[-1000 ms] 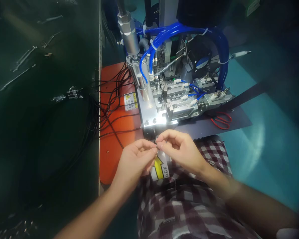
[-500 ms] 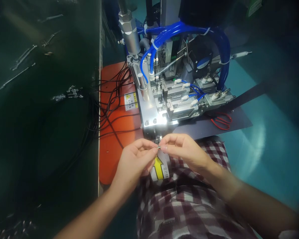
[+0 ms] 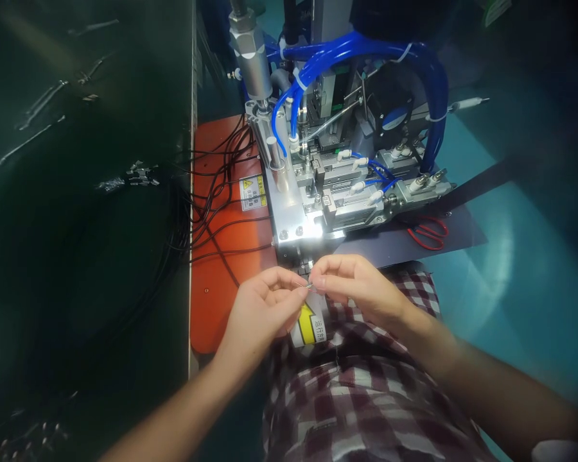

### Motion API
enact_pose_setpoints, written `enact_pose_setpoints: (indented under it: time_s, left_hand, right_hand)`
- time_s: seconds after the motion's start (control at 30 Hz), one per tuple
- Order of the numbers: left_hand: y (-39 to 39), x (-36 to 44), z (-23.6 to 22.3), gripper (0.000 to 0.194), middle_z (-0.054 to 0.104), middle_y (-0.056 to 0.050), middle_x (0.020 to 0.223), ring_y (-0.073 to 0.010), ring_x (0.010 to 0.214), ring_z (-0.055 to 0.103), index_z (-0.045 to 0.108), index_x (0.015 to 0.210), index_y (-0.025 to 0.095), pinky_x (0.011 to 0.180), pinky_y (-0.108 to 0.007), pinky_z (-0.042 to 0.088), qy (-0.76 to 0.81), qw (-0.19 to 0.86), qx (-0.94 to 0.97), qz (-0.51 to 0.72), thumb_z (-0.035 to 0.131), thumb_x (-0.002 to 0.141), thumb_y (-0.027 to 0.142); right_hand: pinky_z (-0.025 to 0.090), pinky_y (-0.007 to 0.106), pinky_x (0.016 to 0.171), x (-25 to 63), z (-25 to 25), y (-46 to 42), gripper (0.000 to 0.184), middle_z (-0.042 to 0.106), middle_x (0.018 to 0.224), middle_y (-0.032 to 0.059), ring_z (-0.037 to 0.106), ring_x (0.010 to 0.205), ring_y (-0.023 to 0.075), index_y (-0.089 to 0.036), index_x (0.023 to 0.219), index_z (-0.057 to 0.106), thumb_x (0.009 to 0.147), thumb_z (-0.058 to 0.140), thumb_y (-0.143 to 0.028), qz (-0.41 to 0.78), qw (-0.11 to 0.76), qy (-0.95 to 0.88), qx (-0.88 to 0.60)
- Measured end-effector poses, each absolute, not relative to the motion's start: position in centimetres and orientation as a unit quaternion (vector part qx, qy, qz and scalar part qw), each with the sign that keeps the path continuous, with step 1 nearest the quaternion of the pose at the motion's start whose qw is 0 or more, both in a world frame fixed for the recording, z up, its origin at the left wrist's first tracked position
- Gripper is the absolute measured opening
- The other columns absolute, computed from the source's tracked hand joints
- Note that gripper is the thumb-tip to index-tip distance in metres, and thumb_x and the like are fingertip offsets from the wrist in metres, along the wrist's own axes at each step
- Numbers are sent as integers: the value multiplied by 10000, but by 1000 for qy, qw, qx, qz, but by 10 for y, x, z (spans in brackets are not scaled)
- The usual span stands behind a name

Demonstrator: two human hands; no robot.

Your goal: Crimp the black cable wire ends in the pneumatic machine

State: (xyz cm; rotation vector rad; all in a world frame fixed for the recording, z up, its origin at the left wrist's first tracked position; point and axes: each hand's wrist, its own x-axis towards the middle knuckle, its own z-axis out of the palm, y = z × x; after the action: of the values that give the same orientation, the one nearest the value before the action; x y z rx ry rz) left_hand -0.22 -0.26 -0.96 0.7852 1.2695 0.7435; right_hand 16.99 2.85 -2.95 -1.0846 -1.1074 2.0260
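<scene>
My left hand (image 3: 264, 305) pinches a small thin metal piece (image 3: 309, 286) between thumb and forefinger. Its exact kind is too small to make out. From the other side the thumb and forefinger of my right hand (image 3: 349, 279) close on the same piece's end. Both hands meet just in front of the metal machine (image 3: 293, 215), over a white label with a yellow arrow (image 3: 307, 325). Fingers hide most of the piece.
Black cables (image 3: 226, 160) cross the orange base plate (image 3: 207, 321) to a dark table on the left, where a bundle of metal-ended cables (image 3: 142, 173) lies. Blue air hoses (image 3: 341, 51) arch over the machine. Red-handled scissors (image 3: 428, 232) lie at its right.
My fingertips have shifted very slightly, with the right hand a little higher and farther right. Both hands still pinch the small piece. The view has drifted slightly.
</scene>
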Motion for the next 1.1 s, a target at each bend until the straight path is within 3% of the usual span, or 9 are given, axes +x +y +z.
enact_pose_setpoints:
  time_s: [0.33,1.1]
  left_hand:
    - [-3,-2,-7,147,436,67,448,-45,396,324,609,781,157,396,-171,247,554,680,350,330,696,764,275]
    - [0,-3,-1,181,425,73,402,-47,375,344,611,767,145,391,-164,259,550,679,390,291,703,733,296]
  right_hand:
    - [170,242,488,175,-31,33,170,543,631,-28,311,500,61,-127,729,657,736,713,-287,819,255,-358,-370]
    - [219,219,476,183,-23,43,126,506,582,-42,329,497,65,-132,718,644,741,676,-252,826,181,-401,-353]
